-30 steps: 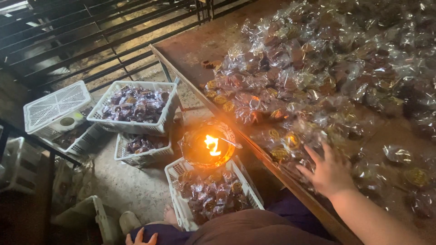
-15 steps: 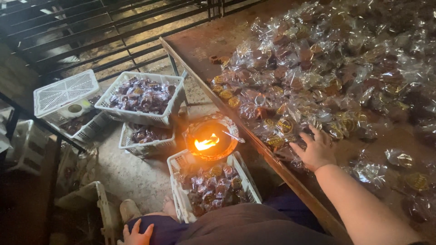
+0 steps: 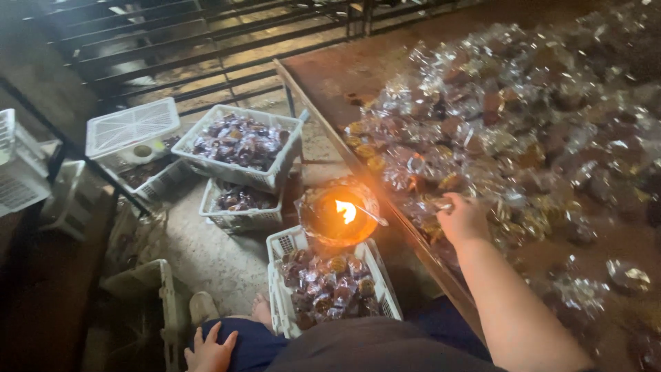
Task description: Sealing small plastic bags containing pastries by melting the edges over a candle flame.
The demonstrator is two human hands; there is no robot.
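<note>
Reaching your right hand point(image 3: 463, 219) into wrapped sweets point(image 3: 496, 138) heaped on worktop point(image 3: 330, 76), grip closed on one packet by flame bowl point(image 3: 337, 217); left hand point(image 3: 208, 350) flat on knee.

Brown tabletop point(image 3: 330, 76) heaped with clear-wrapped sweets point(image 3: 496, 131); on the concrete floor point(image 3: 213, 262) stand white baskets point(image 3: 241, 148).

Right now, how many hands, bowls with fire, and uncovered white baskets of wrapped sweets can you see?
Bare hands: 2, left hand, right hand
Orange bowls with a flame: 1
Uncovered white plastic baskets of wrapped sweets: 3
Total: 6
</note>
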